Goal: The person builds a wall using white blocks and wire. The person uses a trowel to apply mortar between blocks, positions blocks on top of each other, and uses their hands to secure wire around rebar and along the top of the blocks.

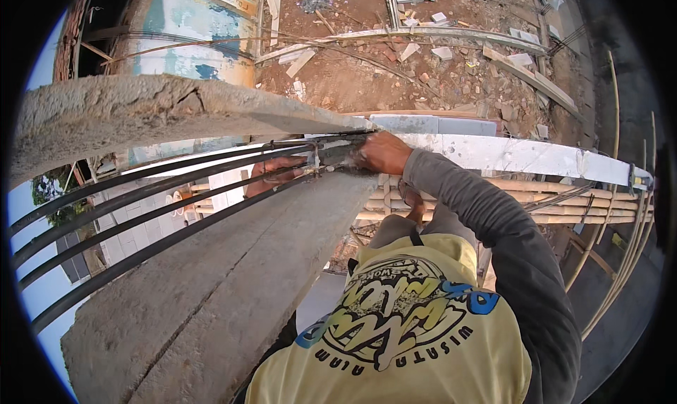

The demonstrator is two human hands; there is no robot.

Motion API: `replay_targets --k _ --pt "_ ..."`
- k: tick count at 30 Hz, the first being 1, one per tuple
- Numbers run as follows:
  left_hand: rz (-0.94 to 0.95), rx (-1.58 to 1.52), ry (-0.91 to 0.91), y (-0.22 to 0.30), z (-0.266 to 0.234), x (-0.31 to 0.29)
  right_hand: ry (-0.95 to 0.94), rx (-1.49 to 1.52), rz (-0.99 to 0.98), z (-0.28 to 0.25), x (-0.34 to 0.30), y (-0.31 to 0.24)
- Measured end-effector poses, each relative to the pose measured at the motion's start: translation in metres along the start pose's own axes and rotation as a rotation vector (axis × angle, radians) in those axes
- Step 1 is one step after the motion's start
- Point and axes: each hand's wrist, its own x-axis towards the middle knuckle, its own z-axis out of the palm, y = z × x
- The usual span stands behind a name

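Several dark steel reinforcing bars (pixel 151 185) run from the left rim towards the middle, between a far cement-crusted board (pixel 162 104) and a wide near board (pixel 218 277). Around their right ends is a small bent wire tie or stirrup (pixel 315 153). My left hand (pixel 271 176) reaches in from beneath, partly hidden by the bars, its fingers bent towards that stirrup. At the bars' right ends, my right hand (pixel 384 152) has its fingers curled together beside the far board's end. What each hand pinches is hidden.
To the right stretches the top of a white block wall (pixel 508 153), with bamboo poles (pixel 557 203) below it. Far down lies rubble-strewn ground (pixel 395 62) with planks (pixel 532 83). A rusty blue-white metal tank (pixel 194 37) stands at the far left. My feet rest on the bamboo.
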Motion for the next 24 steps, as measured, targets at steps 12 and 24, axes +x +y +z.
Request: replay_targets --k 12,24 --pt "-0.065 -0.038 -0.069 -0.003 0.007 0.01 0.228 0.198 -0.166 -0.006 0.001 -0.021" --pt "-0.102 -0.058 -0.113 -0.003 0.008 0.01 0.124 0.042 -0.059 -0.01 -0.003 -0.015"
